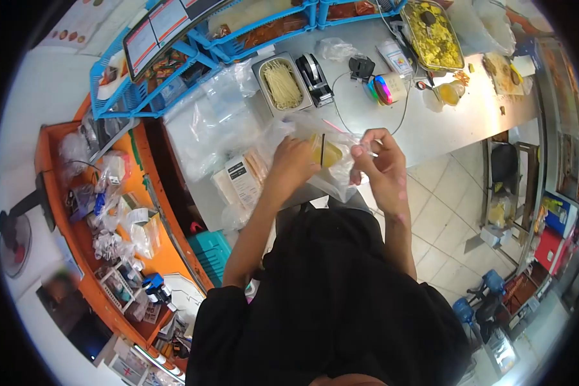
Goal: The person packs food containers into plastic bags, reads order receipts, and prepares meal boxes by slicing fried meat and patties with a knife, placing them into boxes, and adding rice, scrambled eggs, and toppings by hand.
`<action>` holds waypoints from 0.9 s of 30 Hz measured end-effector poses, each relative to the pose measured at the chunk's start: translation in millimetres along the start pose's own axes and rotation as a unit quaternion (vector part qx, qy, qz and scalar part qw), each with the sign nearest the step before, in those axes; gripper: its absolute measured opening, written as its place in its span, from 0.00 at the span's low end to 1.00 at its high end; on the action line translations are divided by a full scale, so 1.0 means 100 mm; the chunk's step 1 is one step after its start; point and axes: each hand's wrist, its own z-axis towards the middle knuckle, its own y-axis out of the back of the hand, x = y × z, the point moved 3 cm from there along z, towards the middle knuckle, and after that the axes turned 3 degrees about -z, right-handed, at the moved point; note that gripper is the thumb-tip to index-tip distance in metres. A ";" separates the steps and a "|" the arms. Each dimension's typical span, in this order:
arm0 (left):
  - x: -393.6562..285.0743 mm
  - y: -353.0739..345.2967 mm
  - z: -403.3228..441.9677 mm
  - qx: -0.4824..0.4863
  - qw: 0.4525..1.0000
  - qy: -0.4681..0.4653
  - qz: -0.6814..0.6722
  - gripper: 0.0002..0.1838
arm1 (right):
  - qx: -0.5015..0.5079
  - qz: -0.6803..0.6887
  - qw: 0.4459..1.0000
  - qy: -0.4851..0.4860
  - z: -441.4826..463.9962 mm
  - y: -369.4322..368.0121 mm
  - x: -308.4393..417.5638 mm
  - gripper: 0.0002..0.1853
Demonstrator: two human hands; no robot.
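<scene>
A clear plastic bag (342,184) is held up before my body at the counter's front edge. Within or behind its film shows a small pouch of yellow liquid (332,156), with a dark thin strip across it. My left hand (293,162) is closed at the pouch's left side, its fingertips partly hidden by plastic. On the other side, my right hand (383,168) pinches the bag's edge between thumb and fingers. Just left of my left hand lies a packet with a printed label (238,178).
Behind the hands stand a metal tray of noodles (282,85) and a black tape dispenser (314,78). Clear plastic bags (207,119) cover the counter's left part. A tray of yellow food (433,35) sits at the back right. Blue baskets (264,37) line the back.
</scene>
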 end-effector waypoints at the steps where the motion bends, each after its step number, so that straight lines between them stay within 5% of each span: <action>1: -0.07 0.33 -0.14 -0.029 0.993 0.038 -0.107 0.18 | -0.012 -0.018 1.000 -0.003 -0.01 0.11 0.03 0.12; 2: -0.12 0.52 -0.26 -0.057 0.972 0.074 -0.215 0.21 | -0.012 -0.035 0.999 0.028 -0.01 0.18 0.05 0.14; 5: -0.03 0.61 -0.40 -0.214 0.965 0.154 0.009 0.23 | 0.028 -0.086 0.994 0.065 -0.09 0.32 0.17 0.23; 8: 0.51 -0.05 -0.33 -0.197 0.956 0.206 -0.072 0.21 | 0.081 -0.212 0.960 0.163 -0.08 0.41 0.22 0.19; 9: 0.48 -0.10 -0.24 -0.167 0.954 0.213 -0.128 0.20 | 0.025 -0.278 0.946 0.165 -0.07 0.45 0.27 0.10; 14: 0.04 0.58 -0.70 -0.349 0.921 0.154 -0.073 0.12 | -0.042 -0.335 0.912 0.231 -0.09 0.73 0.53 0.06; 16: 0.05 0.72 -0.75 -0.369 0.903 0.157 -0.154 0.12 | -0.063 -0.383 0.892 0.231 -0.13 0.75 0.64 0.05; 20: 0.21 0.49 -0.23 -0.377 0.882 0.040 -0.281 0.14 | 0.053 -0.194 0.972 0.119 -0.04 0.54 0.38 0.04; 23: 0.09 0.35 0.34 -0.324 0.931 -0.005 -0.166 0.15 | 0.072 -0.227 0.961 0.138 0.01 0.34 0.23 0.10; 26: 0.20 0.31 0.39 -0.209 0.939 -0.038 -0.270 0.16 | 0.044 -0.248 0.958 0.133 -0.06 0.39 0.36 0.25; 27: 0.20 0.33 0.28 -0.257 0.905 0.007 -0.339 0.15 | 0.020 -0.294 0.945 0.139 -0.08 0.54 0.38 0.28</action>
